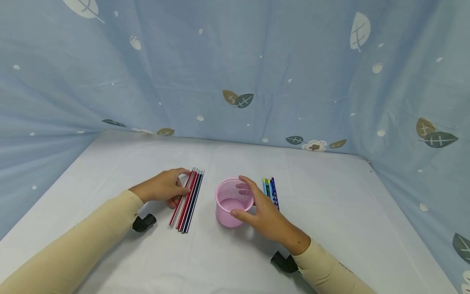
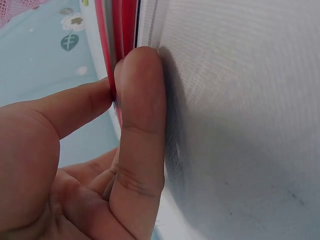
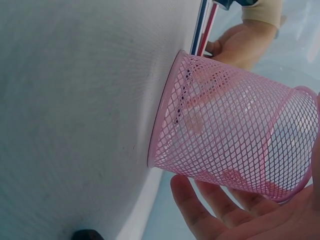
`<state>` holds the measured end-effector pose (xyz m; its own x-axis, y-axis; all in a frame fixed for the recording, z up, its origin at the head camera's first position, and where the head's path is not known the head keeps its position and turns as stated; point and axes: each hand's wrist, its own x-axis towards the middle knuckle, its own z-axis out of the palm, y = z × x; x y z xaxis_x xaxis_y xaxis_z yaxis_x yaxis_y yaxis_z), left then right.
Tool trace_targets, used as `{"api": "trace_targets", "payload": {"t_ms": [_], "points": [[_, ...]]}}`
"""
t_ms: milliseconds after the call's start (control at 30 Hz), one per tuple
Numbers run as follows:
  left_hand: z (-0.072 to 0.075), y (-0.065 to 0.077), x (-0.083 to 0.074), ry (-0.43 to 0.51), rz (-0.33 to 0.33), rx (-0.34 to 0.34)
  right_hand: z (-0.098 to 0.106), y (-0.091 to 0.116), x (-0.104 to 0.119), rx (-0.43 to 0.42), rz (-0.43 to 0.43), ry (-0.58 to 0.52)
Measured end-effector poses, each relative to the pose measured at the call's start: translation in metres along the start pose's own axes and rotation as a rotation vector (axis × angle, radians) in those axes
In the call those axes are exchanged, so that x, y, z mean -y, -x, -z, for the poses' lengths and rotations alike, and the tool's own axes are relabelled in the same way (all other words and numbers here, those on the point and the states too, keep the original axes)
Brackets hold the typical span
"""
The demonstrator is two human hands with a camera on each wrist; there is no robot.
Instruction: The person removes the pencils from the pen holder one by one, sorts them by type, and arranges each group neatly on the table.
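Observation:
A row of pencils, several red (image 1: 182, 216) and dark blue (image 1: 193, 206), lies left of centre with silver ends pointing away. My left hand (image 1: 166, 185) pinches the outermost red pencil (image 1: 174, 217) at the row's left side. In the left wrist view, the thumb meets the red pencils (image 2: 128, 22) from one side and a finger from the other. A pink mesh pen holder (image 3: 225, 120) stands upright in the middle of the table. Around its right side, my right hand (image 1: 269, 216) grips it, thumb at the near rim and fingers along the far side.
Behind the right hand lies a second group of pencils (image 1: 271, 190), light blue, green and dark blue, partly hidden by that hand. A white cloth covers the table (image 1: 154, 261). Blue leaf-patterned curtain (image 1: 205, 61) hangs along the back and sides.

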<state>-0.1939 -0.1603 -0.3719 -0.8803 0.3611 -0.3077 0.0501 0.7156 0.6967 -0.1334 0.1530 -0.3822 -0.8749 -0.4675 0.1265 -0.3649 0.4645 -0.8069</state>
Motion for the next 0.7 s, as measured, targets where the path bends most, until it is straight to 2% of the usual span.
{"api": "trace_targets", "payload": {"t_ms": [200, 467, 567, 700], "points": [[-0.002, 0.003, -0.004, 0.015, 0.005, 0.001, 0.0, 0.001, 0.001, -0.001, -0.004, 0.005], [-0.002, 0.005, -0.006, -0.035, 0.008, -0.023, -0.002, 0.0, 0.0, 0.022, 0.009, 0.002], [-0.002, 0.005, -0.009, -0.094, -0.013, -0.091, 0.0, 0.001, -0.001, 0.032, 0.023, 0.019], [-0.001, 0.012, -0.02, -0.217, -0.062, -0.303, 0.013, 0.002, 0.001, 0.014, 0.087, 0.056]]}}
